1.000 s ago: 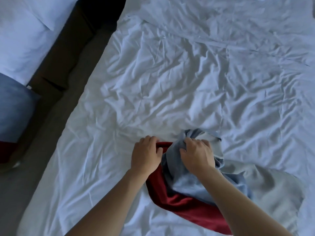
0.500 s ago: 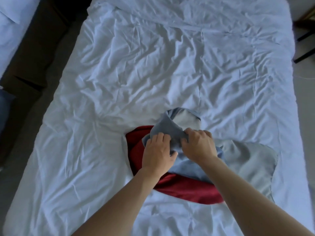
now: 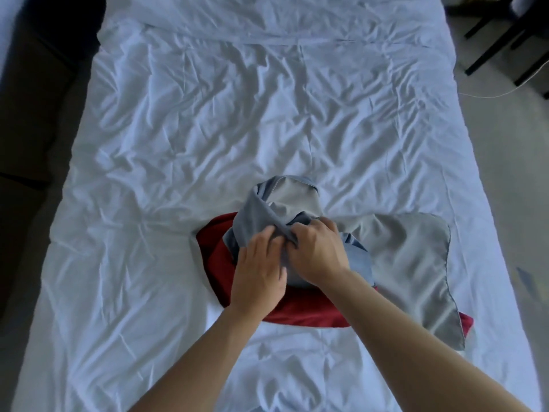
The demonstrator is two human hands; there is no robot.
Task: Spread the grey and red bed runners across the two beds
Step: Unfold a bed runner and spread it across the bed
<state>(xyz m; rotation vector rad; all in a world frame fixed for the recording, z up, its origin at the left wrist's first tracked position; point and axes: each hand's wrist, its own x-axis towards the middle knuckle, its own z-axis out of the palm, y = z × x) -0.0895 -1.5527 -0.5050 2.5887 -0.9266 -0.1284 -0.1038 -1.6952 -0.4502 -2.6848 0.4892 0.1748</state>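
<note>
A grey and red bed runner lies bunched in a heap on the lower middle of the bed, a little right of the centre of the frame. Its grey side faces up on the right, where a flatter flap reaches toward the bed's right edge; the red side shows underneath, at the left and along the bottom of the heap, with a small red corner poking out at the lower right.

Both hands meet on top of the heap. The left hand has its fingers curled into a grey fold, and the right hand pinches the same ridge of cloth just beside it, so each grip is clamped on the runner. A loose loop of grey fabric stands up just above the knuckles.

The cloth looks thin, soft and light, with a slight sheen, so it will likely drape and slide rather than hold any shape, and it may slip over the wrinkled white sheet when pulled. Because it is twisted on itself, tugging from the middle would probably only tighten the bundle. A better hold, to my eye, is the stitched edge or a corner, one in each hand, drawn apart toward the left and right sides of the bed so the runner opens flat across it.

Dark chair legs and a pale cable sit at the upper right of the frame.
</note>
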